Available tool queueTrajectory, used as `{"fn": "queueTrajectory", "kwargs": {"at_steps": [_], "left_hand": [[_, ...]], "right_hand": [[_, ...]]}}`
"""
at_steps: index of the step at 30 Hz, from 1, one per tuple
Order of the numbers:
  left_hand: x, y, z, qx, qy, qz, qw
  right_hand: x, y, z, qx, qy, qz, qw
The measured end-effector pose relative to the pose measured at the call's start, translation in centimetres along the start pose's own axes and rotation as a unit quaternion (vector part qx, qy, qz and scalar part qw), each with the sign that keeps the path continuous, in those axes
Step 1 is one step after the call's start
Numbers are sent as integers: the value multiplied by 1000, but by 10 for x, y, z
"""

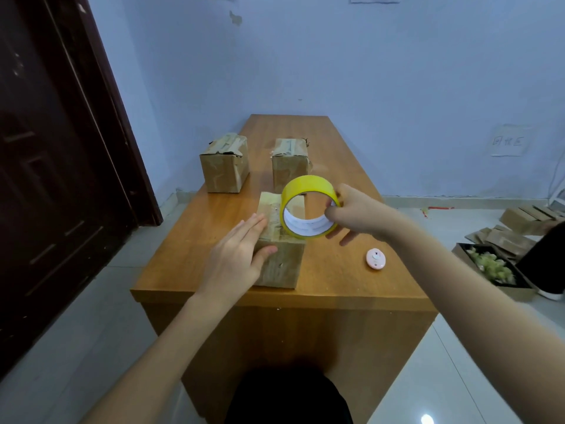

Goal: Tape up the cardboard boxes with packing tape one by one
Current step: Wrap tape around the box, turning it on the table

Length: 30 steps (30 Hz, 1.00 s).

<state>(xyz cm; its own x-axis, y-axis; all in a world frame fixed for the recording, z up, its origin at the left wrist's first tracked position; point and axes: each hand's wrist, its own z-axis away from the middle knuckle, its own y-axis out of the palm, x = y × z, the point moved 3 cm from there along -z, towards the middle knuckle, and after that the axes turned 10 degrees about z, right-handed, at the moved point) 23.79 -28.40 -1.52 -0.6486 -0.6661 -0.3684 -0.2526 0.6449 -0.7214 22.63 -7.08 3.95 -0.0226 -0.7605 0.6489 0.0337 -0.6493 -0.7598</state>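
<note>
The left hand [237, 255] rests flat, fingers straight, on the near box [282, 258] while the right hand [356, 214] grips the yellow tape roll [308, 206] above it.

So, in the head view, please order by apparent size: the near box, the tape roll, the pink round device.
1. near box, partly hidden
2. tape roll, raised toward the camera, so unsure
3. pink round device

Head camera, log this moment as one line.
left hand: flat on near box | right hand: holds yellow tape roll above box | two far boxes waiting
</note>
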Motion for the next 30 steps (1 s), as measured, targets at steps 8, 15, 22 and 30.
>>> {"fn": "queueTrajectory", "kwargs": {"at_steps": [8,15,22,30], "left_hand": [[3,1,5,-1,-16,5,1000],[5,3,4,-12,-23,17,1000],[3,-4,-4,6,24,-58,998],[-15,30,-20,85,95,-142,982]], "right_hand": [[-5,40,-4,-48,-33,-142,988],[-52,14,12,0,27,-77,997],[-64,46,11,6,57,-136,989],[-69,44,14,14,60,-92,994]]}}
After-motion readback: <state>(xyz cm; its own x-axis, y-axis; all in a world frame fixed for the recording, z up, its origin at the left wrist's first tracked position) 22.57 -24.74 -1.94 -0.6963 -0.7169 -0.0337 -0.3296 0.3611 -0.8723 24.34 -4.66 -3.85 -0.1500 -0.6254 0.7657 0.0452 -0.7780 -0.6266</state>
